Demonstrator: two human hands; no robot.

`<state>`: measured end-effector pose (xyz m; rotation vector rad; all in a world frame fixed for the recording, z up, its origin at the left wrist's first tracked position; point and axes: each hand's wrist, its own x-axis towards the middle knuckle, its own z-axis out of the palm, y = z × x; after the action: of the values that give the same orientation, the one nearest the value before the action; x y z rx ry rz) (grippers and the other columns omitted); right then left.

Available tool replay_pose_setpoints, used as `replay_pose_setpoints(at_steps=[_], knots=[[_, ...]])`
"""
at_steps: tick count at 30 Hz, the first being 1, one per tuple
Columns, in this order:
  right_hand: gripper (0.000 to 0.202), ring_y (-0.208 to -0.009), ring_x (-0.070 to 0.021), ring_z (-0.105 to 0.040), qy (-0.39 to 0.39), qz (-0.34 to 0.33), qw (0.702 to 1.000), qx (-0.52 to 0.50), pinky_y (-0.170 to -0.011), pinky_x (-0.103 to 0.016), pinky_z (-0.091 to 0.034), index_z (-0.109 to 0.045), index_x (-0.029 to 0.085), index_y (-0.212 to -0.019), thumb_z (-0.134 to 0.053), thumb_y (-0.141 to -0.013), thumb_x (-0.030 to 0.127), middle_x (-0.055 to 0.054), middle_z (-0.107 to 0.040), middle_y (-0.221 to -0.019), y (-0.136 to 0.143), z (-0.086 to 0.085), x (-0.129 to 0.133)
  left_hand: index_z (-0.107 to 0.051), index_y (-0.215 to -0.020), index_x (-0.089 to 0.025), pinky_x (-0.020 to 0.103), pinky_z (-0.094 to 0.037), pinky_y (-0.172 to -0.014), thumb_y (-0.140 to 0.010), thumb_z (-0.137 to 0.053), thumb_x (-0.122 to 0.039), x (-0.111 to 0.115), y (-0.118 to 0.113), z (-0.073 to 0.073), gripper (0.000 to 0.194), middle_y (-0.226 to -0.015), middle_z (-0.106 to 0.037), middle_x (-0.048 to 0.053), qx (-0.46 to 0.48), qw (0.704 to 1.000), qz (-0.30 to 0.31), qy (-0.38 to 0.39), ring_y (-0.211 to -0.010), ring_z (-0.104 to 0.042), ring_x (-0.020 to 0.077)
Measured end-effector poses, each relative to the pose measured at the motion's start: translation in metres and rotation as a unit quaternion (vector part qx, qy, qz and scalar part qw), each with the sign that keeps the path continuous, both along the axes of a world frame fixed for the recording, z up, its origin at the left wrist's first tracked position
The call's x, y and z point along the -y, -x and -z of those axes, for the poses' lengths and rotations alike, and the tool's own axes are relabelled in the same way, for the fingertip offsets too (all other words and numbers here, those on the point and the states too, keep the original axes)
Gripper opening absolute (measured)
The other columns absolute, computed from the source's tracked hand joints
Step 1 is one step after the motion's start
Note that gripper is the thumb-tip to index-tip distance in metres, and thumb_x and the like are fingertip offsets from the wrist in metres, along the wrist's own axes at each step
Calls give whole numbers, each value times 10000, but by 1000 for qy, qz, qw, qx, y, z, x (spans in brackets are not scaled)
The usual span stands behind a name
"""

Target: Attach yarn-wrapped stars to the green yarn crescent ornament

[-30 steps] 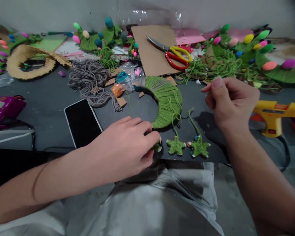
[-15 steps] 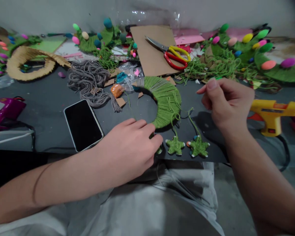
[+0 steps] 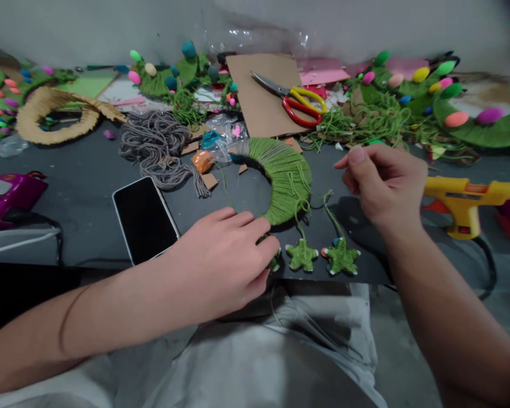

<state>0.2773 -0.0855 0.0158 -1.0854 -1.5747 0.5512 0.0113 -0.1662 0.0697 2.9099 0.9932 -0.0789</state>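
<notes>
On worktop (image 3: 89,187), left hand (image 3: 225,258): I'm pinching a green yarn star (image 3: 274,262) beside the yarn-wrapped crescent (image 3: 284,178).
Right hand (image 3: 382,184): I'm hovering, grip curled, contents unclear.

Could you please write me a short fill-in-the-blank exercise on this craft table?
1. The scissors lie on a sheet of ____.
2. The glue gun is ____ in colour.
3. The phone lies screen-up to the ____ of the left hand.
4. The right hand is raised over the ____ table.

Missing words: cardboard; yellow; left; dark

A dark phone (image 3: 145,218) lies on the worktop (image 3: 80,187); grey yarn (image 3: 159,144) beyond it, scissors (image 3: 295,99) on cardboard (image 3: 259,93), a yellow glue gun (image 3: 467,201) at right.
</notes>
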Motion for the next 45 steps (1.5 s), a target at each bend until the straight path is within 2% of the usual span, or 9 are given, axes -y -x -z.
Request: replay_pose_setpoints(at_steps=[5,10,15,19,24,29,33,39,45], knots=[[213,-583,-121,-505,-29,23,996,77,-554,-296,-392,-727,217,-768,-788,-899,373,8,-635,-667,-5,1,-4,-746,-1065,-197,394,-541,-830,-1010,-535,-297,-22,16,-17,240,-1088,-764,85,88,996,-25,6,-885,-720,232],[264,-877,-223,-686,-46,3,979,198,-810,-402,-538,-731,239,-756,-665,-981,360,-64,-741,-920,-20,-11,-8,-766,-1009,-201,282,-509,-755,-957,-621,-271,-83,40,-27,169,-940,-776,31,258,960,-94,57,-822,-698,163],[336,-1051,-324,-704,-52,53,932,356,-963,-537,-538,-715,241,-736,-621,-998,430,-103,-768,-1095,-35,-22,-16,-792,-939,-197,264,-536,-698,-876,-748,-270,-135,61,-2,105,-850,-771,36,458,857,-180,155,-759,-695,149],[310,-1201,-338,-675,24,71,900,430,-998,-514,-538,-771,226,-1111,-530,-1027,401,-137,-710,-1321,-39,-33,-48,-785,-886,-187,241,-557,-685,-861,-762,-283,-147,70,26,102,-794,-757,26,555,778,-198,220,-703,-688,121],[211,-931,-278,-692,146,100,845,504,-810,-408,-494,-805,206,-1036,-651,-938,312,-127,-776,-1057,-32,-47,-101,-790,-884,-161,217,-564,-687,-842,-791,-274,-143,74,35,121,-814,-771,33,538,784,-175,254,-720,-711,117],[334,-839,-257,-613,168,121,824,528,-724,-386,-384,-806,158,-931,-657,-969,454,-191,-754,-978,-22,-55,-127,-787,-884,-165,208,-548,-647,-867,-783,-293,-139,76,30,129,-852,-786,43,543,779,-193,247,-709,-704,111],[295,-858,-221,-593,183,122,820,529,-757,-374,-374,-803,121,-1093,-583,-1006,298,-195,-753,-1041,-21,-66,-140,-792,-877,-178,209,-558,-664,-877,-764,-281,-140,79,29,107,-830,-787,29,552,776,-202,228,-701,-701,106],[463,-829,-209,-617,261,120,815,503,-793,-373,-445,-784,72,-913,-723,-945,531,-154,-710,-844,-15,-60,-160,-799,-870,-179,211,-580,-692,-866,-770,-279,-141,81,31,105,-835,-788,37,556,774,-215,212,-709,-709,108],[269,-955,-171,-686,305,130,845,419,-893,-367,-602,-709,140,-1056,-707,-1001,403,-58,-721,-1072,-9,-55,-168,-794,-871,-175,222,-600,-710,-855,-772,-296,-143,83,34,124,-843,-792,40,561,767,-228,211,-713,-723,121]])
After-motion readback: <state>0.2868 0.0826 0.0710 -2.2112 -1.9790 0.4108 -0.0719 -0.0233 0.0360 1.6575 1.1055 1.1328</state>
